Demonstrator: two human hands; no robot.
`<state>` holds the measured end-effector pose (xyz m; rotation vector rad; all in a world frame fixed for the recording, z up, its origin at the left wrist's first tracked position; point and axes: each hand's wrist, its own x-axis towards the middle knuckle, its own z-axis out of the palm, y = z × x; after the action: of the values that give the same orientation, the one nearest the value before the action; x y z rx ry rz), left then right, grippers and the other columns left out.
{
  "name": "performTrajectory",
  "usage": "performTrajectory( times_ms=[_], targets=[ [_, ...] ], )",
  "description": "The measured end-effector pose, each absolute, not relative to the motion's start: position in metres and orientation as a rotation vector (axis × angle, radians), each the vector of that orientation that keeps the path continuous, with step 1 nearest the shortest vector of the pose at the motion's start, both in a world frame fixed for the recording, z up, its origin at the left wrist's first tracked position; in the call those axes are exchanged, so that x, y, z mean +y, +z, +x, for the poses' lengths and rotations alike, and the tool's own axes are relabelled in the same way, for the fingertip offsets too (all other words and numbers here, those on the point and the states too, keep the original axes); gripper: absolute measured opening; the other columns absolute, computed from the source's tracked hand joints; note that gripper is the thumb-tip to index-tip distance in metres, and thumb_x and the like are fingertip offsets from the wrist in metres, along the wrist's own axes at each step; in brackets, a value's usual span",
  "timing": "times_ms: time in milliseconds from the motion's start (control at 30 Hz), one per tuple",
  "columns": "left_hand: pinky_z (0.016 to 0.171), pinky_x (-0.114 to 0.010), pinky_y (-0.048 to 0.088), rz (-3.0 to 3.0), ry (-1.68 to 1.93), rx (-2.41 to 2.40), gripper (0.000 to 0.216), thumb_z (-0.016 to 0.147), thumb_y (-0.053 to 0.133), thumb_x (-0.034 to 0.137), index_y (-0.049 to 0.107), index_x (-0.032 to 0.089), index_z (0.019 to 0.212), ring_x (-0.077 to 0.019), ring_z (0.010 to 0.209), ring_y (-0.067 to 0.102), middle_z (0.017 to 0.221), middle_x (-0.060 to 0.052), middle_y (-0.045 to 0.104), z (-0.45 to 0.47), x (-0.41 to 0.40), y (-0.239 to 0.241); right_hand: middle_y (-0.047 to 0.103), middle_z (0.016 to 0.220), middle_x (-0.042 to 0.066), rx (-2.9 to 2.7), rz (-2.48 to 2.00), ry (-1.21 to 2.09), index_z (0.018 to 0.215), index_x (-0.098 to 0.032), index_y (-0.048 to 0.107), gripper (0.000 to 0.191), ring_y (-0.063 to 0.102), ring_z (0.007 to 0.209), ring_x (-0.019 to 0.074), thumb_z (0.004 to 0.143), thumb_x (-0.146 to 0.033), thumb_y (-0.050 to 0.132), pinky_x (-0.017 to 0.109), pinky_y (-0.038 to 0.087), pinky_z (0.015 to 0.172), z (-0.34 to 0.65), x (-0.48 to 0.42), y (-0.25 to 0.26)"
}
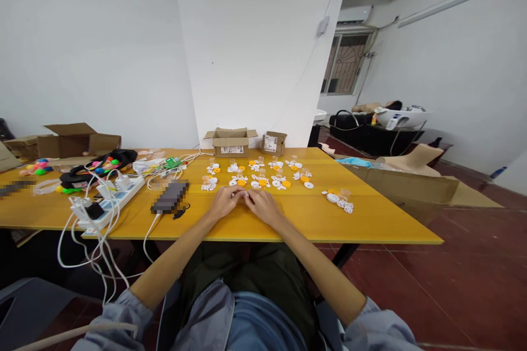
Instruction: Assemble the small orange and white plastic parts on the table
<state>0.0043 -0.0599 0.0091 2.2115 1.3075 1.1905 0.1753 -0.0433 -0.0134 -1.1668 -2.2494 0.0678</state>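
My left hand (223,201) and my right hand (262,204) rest side by side on the yellow table (370,225), fingertips meeting over a small white part (242,193). The fingers of both hands are curled in a pinch around it. Just beyond the hands lie several small groups of white and orange plastic pieces (259,174) with little clear cups. Another small group of white and orange pieces (340,199) lies to the right of my right hand.
Two open cardboard boxes (230,141) stand at the table's far edge. A dark phone (169,196), a white power strip (109,200) with tangled cables and coloured balls (39,166) lie to the left. A large cardboard sheet (411,184) sits right of the table.
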Motion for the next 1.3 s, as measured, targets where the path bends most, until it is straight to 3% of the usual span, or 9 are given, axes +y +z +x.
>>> performTrajectory(
  times_ms=[367,1300],
  targets=[
    [0.074,-0.028,0.051,2.297,1.174,1.417,0.023,0.088,0.056,0.02,0.077,0.026,0.093,-0.018,0.075,0.068,0.081,0.0,0.077,0.006,-0.064,0.013,0.075,0.095,0.01,-2.254,-1.203,0.071,0.098,-0.022,0.073,0.025,0.068,0.087,0.0246,0.096,-0.029,0.049,0.031,0.043,0.073,0.171,-0.056,-0.001],
    [0.074,-0.026,0.05,2.37,1.122,1.489,0.021,0.09,0.053,0.019,0.074,0.025,0.091,-0.0164,0.074,0.067,0.08,0.0,0.076,0.006,-0.065,0.012,0.076,0.098,0.011,-2.382,-1.332,-0.038,0.105,-0.018,0.072,0.028,0.068,0.087,0.0205,0.1,-0.027,0.046,0.026,0.038,0.068,0.17,-0.065,0.013]
  ],
)
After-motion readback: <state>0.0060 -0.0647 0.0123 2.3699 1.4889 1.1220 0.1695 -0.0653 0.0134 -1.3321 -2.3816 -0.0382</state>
